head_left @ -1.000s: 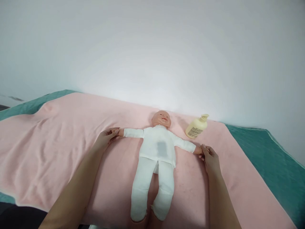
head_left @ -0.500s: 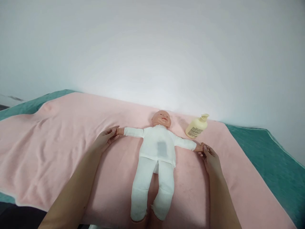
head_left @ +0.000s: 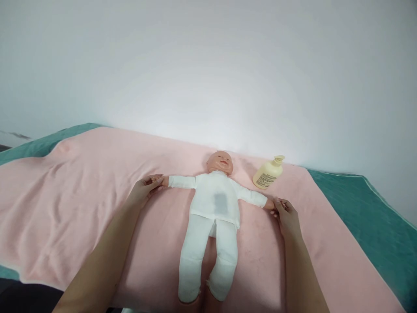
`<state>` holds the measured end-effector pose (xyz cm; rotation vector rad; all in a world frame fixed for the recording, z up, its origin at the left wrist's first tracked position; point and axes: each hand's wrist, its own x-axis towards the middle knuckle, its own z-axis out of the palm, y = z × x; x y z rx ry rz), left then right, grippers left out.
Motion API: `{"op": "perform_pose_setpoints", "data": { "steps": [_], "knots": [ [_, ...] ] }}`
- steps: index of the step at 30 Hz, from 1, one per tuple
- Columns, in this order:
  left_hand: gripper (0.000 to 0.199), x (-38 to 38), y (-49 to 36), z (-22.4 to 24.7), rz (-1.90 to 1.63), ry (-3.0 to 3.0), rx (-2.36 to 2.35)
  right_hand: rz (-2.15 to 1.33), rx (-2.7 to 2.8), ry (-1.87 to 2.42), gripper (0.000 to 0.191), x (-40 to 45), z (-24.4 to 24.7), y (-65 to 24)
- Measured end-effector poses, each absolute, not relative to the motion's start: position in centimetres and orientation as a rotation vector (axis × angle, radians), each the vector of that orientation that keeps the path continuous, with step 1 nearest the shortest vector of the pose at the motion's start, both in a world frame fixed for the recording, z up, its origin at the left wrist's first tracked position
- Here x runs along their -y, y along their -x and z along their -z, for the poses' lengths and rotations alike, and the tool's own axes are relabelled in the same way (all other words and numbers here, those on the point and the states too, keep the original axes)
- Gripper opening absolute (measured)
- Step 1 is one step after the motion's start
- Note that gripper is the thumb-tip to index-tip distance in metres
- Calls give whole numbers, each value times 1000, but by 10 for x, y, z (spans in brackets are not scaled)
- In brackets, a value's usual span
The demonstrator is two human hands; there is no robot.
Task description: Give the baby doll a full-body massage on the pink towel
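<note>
A baby doll (head_left: pixel 213 198) with a white cloth body lies on its back, arms stretched out to both sides. A grey rectangular patch shows on its chest. My left hand (head_left: pixel 145 190) is closed around the doll's hand on the left side, thumb on top. On the right side, my right hand (head_left: pixel 286 215) pinches the doll's other hand between thumb and fingers. Both of the doll's hands are partly covered by my fingers. The doll's feet run out of view at the bottom edge.
A pale yellow pump bottle (head_left: pixel 265 174) stands near the doll's arm on the right. Beneath everything is a pink blanket (head_left: pixel 156 261), wrinkled at the left, over a green cover (head_left: pixel 361 208). A white wall (head_left: pixel 208 74) rises behind.
Both hands keep hold of the doll's hands. The thumbs and fingers shift slightly on them; the doll and the bottle stay in place.
</note>
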<state>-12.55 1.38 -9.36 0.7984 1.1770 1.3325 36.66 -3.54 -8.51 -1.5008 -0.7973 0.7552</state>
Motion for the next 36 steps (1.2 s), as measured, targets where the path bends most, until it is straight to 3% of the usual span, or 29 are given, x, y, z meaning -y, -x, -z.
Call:
{"op": "perform_pose_setpoints", "data": {
  "steps": [8, 15, 24, 31, 36],
  "knots": [
    [21, -16, 124, 93, -1352, -749, -1186, -734, 782, 1479, 50, 36, 86, -365],
    [24, -11, 121, 82, -1337, -714, -1134, -850, 677, 1324, 50, 32, 90, -368],
    [42, -13, 129, 95, -1306, -806, -1130, -871, 690, 1366, 48, 33, 86, -366],
    [42, -14, 128, 97, -1320, -802, -1180, -794, 778, 1463, 47, 34, 87, -367],
    [32, -15, 127, 99, -1343, -793, -1191, -730, 813, 1515, 48, 36, 84, -364]
  ]
}}
